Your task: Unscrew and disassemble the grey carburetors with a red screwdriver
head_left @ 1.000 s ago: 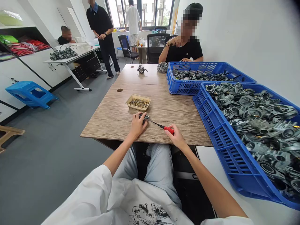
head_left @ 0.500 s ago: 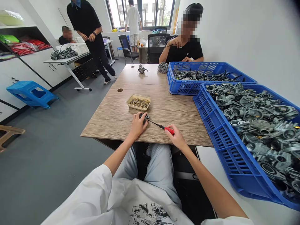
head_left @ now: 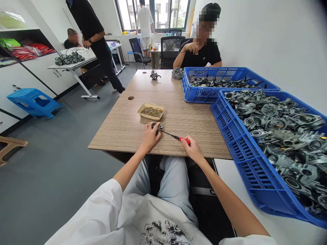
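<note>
My left hand (head_left: 151, 134) is closed around a small metal part (head_left: 158, 127) and holds it against the table. Much of that part is hidden by the fingers. In my right hand (head_left: 192, 148) is a screwdriver (head_left: 183, 139) with a red handle and a long dark shaft. Its tip meets the right side of the metal part. Just beyond my left hand stands a cream tray (head_left: 150, 118) full of small brass-coloured screws.
Two blue crates (head_left: 236, 153) of metal castings (head_left: 281, 119) line the right side. Another metal part (head_left: 154, 75) and a grey pile (head_left: 177, 73) lie at the table's far end. A person (head_left: 196, 56) sits opposite; another (head_left: 95, 41) stands left, near a blue stool (head_left: 34, 100).
My right hand has shifted slightly on the screwdriver's handle, its fingers turned a little. My left hand and the metal part stay put. The standing person at left has turned and moved left.
</note>
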The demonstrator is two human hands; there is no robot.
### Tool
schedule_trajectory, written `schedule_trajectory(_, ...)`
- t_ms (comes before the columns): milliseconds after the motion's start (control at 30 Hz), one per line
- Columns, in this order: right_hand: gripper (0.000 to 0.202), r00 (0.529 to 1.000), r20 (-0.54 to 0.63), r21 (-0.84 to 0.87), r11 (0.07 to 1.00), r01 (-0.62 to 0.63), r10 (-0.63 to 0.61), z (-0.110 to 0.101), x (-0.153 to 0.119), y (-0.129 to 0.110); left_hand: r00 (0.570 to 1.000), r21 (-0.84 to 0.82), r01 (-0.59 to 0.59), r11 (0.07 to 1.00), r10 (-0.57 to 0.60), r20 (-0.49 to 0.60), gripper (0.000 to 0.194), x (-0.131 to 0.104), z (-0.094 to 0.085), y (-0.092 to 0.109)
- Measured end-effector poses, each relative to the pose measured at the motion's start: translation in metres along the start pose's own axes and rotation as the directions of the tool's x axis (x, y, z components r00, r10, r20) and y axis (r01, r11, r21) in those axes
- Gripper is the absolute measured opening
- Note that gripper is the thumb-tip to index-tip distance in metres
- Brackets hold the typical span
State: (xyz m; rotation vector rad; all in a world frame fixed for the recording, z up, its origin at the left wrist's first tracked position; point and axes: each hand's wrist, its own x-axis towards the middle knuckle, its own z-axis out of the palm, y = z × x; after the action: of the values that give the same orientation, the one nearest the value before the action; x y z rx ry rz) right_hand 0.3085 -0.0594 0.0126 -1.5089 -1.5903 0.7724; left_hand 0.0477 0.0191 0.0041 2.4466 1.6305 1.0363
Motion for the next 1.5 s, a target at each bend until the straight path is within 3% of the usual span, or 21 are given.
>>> schedule_trajectory(400,0.029,0.999,0.037,-0.006,1.0,-0.006,0.007,-0.0035,-0.0022,-0.001,1.0,-0.005,-0.002,1.0,0.002,-0.008,0.05,-0.0006,0.0013,-0.001)
schedule_trajectory(767,0.042,0.999,0.033,-0.01,1.0,0.017,-0.017,-0.0009,0.0002,0.0006,1.0,-0.006,-0.001,1.0,0.001,0.0,0.048,-0.0001,-0.0007,0.0004)
schedule_trajectory(967,0.03,0.998,0.061,-0.012,1.0,0.016,-0.015,-0.003,-0.0022,-0.0042,1.0,0.006,-0.01,1.0,0.01,-0.006,0.049,-0.0006,0.0009,-0.0006)
schedule_trajectory(1500,0.038,0.999,0.035,-0.004,1.0,0.009,-0.009,-0.0014,-0.0005,-0.0042,1.0,-0.002,0.009,1.0,-0.009,-0.005,0.047,-0.0005,0.0009,-0.0006)
